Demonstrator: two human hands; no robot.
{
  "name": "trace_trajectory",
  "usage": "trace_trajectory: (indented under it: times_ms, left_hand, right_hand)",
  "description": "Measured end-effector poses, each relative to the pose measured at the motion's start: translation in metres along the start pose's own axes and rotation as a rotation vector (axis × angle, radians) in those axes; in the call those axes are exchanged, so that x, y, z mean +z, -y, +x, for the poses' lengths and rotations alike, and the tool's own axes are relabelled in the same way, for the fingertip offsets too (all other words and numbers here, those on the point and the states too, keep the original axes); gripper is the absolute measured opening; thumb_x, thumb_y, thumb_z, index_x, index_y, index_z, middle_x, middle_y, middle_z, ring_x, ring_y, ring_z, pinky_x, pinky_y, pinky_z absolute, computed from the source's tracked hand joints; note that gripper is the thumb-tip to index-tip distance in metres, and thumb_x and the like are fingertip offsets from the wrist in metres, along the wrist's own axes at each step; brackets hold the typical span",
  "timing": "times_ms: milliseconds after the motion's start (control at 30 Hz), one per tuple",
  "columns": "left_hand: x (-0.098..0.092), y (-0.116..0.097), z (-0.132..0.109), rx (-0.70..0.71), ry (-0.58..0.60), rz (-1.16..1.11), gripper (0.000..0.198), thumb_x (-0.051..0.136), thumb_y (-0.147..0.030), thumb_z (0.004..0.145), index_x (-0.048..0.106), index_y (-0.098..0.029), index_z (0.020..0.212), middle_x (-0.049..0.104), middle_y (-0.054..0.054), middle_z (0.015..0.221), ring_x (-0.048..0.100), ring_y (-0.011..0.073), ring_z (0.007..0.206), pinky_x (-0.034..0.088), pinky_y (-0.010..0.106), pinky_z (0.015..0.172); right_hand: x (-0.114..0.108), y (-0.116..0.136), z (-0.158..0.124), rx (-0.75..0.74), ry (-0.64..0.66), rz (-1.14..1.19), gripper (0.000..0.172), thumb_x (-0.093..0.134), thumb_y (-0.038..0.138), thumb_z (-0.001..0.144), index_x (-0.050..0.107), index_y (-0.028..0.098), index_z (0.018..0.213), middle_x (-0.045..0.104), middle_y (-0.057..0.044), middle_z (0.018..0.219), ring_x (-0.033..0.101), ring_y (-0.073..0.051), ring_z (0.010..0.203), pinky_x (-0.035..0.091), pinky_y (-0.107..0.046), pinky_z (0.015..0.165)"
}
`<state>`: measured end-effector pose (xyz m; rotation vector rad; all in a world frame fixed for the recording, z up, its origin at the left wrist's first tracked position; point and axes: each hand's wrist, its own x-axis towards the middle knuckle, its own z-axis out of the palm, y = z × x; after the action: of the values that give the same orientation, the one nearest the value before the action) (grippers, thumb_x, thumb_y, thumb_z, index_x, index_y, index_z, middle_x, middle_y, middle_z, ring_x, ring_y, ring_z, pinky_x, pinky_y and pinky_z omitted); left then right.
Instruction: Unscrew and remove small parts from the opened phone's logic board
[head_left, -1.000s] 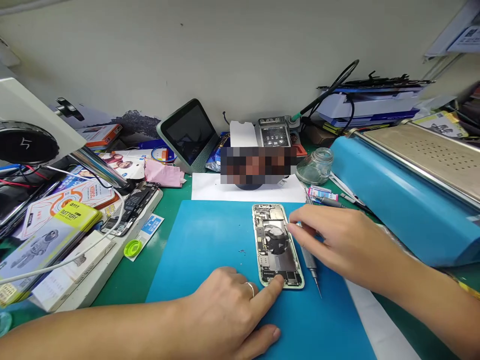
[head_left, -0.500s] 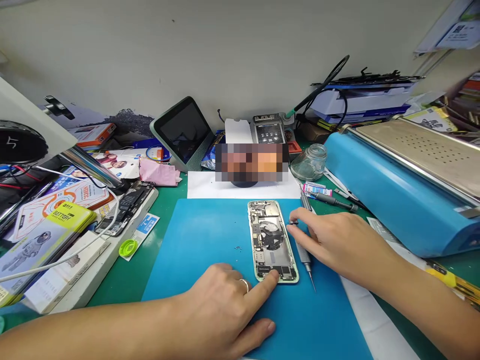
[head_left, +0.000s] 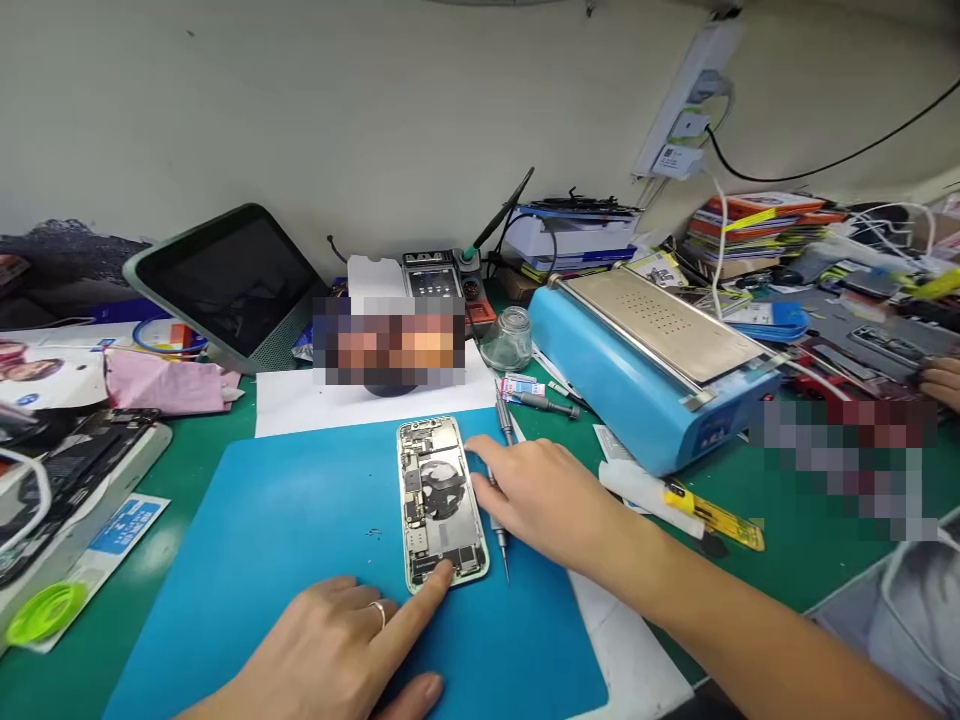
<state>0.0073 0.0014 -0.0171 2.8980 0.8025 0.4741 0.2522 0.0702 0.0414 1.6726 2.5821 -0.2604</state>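
Note:
An opened phone housing [head_left: 457, 520] with its inner parts exposed lies on the blue mat [head_left: 247, 530]. The index finger of my left hand [head_left: 337, 635] rests on the phone's lower end, thumb held apart. My right hand [head_left: 540, 490] is at the phone's right edge, its thumb and index finger curled toward each other. Whatever is between those fingertips is too small to make out. Beneath that hand, a grey precision screwdriver [head_left: 501, 540] lies beside the phone, partly covered. Several tiny dark pieces [head_left: 373, 532] are on the mat left of the phone.
A blue heating plate machine [head_left: 600, 370] stands to the right, near a glass jar [head_left: 510, 338] and a yellow cutter [head_left: 716, 515]. At the back left is a screen device [head_left: 232, 280]. Another person's hand [head_left: 941, 383] shows at the far right.
My view has swung to the right, so things appear shifted left and the right-hand bench shows. My left finger stays on the phone; my right hand is now closer to its edge.

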Motion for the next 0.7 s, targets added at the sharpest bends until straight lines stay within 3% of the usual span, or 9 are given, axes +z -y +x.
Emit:
trace_trajectory:
  times_ms: [200,333,533,700]
  left_hand:
    - [-0.004,-0.002,0.002,-0.025,0.044,0.016,0.048,0.018,-0.041,0.116,0.037,-0.011,0.149,0.069,-0.003,0.067,0.068,0.0191,0.051,0.048,0.035,0.046]
    - [-0.006,-0.002,0.002,-0.038,0.064,-0.006,0.05,0.019,-0.041,0.115,0.035,-0.01,0.15,0.071,0.0,0.073,0.07,0.0221,0.055,0.052,0.037,0.05]
    - [-0.01,-0.001,0.003,-0.066,0.152,-0.017,0.056,0.043,-0.045,0.109,0.033,-0.011,0.152,0.073,0.0,0.077,0.07,0.0233,0.056,0.051,0.039,0.05]
    - [-0.011,-0.001,0.005,-0.075,0.213,-0.026,0.062,0.05,-0.045,0.106,0.029,-0.01,0.153,0.074,0.0,0.081,0.07,0.0242,0.057,0.05,0.04,0.051]
  right_hand:
    - [-0.001,-0.001,0.0,-0.013,-0.016,0.179,0.027,0.05,0.021,0.099,0.069,0.021,0.119,0.069,0.002,0.065,0.067,-0.019,0.061,0.029,-0.029,0.054]
    - [0.0,-0.006,0.003,-0.026,-0.118,0.35,0.032,0.047,0.022,0.1,0.069,0.021,0.123,0.065,0.004,0.058,0.064,-0.018,0.056,0.037,-0.028,0.056]
    - [0.008,-0.011,0.009,-0.046,-0.176,0.274,0.033,0.045,0.022,0.099,0.07,0.021,0.121,0.068,0.002,0.062,0.066,-0.02,0.057,0.039,-0.029,0.052]
    - [0.014,-0.013,0.01,-0.077,-0.196,0.236,0.029,0.045,0.02,0.099,0.069,0.023,0.116,0.071,0.001,0.066,0.069,-0.02,0.059,0.041,-0.028,0.052]
